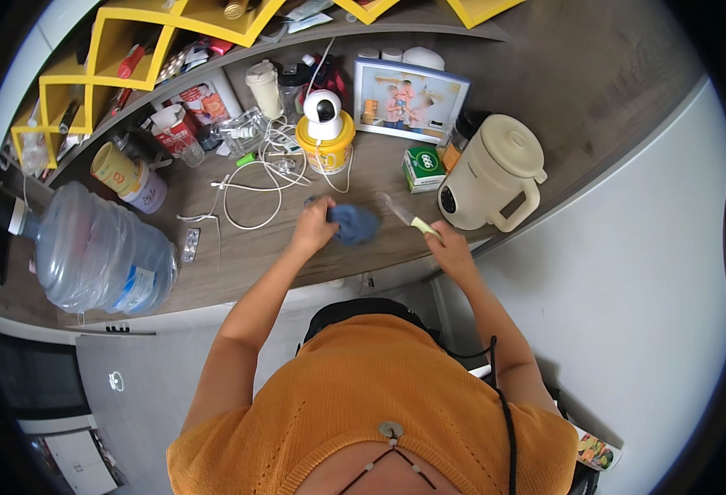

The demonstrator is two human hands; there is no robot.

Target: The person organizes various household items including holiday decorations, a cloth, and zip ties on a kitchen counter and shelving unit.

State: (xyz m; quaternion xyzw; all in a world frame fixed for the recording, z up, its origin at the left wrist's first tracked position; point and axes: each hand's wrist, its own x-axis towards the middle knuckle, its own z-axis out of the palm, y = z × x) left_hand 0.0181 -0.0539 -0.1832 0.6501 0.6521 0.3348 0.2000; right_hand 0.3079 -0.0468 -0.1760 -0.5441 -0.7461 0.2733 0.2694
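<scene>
Blue-grey cloth (355, 223) is what the left hand (313, 227) has bunched up in its grip, pressed down on the wood-grain tabletop (247, 247) not far from the front edge, roughly mid-way along. It looks soft and crumpled, darker in the folds. The right hand (448, 247) is closed around the pale yellow-green handle of a knife (404, 214), with the shiny blade pointing away toward the back, just right of the cloth and apart from it.

Packages and labels: one small green-and-white box (422, 167) sits behind the knife, squarish, right beside a cream electric kettle (495, 173) near the right end. One yellow round tub (327, 150) stands further back with a white round camera (323, 111) perched on top. One framed photo (408, 99) leans along the back edge. Toward the left end there's one tan tin with a printed label (128, 175), and one big clear water jug (99, 247) lying on its side, with a blue-and-white label near its bottom. A silver blister pack (190, 244) lies just right of the jug. White cables (256, 177) loop across the middle. Yellow zigzag shelving (132, 49) runs above the back, stuffed with small stuff I can't make out.
</scene>
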